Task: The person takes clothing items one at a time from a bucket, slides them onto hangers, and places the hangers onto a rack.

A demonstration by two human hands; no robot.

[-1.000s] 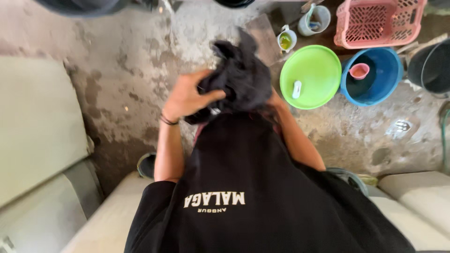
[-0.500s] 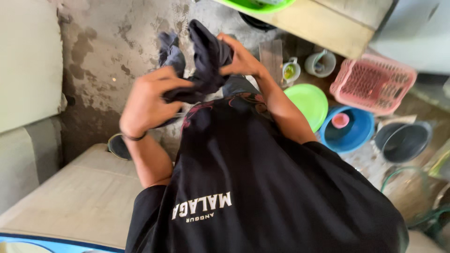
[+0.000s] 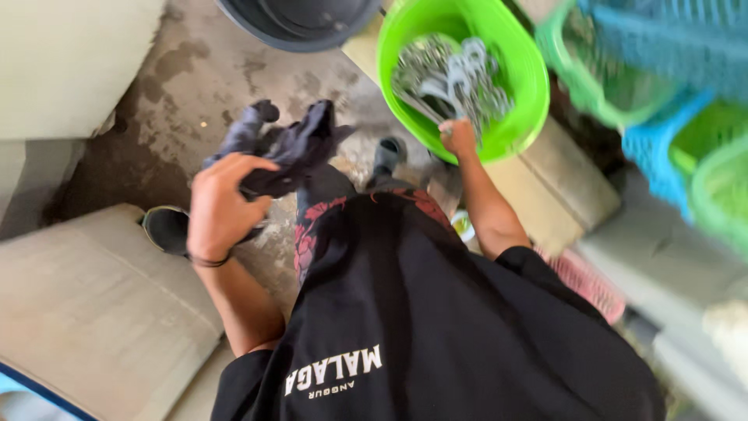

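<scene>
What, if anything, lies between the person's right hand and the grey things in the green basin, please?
Nothing visible does. The right hand is at the near rim of the green basin, and the grey things lie uncovered just beyond its fingers. The left hand holds a dark cloth well off to the side.

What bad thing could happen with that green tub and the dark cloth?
The right hand grips only the near rim of the round green plastic tub, which sits on a pale ledge full of grey metal pieces; a pull might tip it. The crumpled dark wet-looking cloth, bunched in the left hand, could slip onto the damp concrete floor.
</scene>
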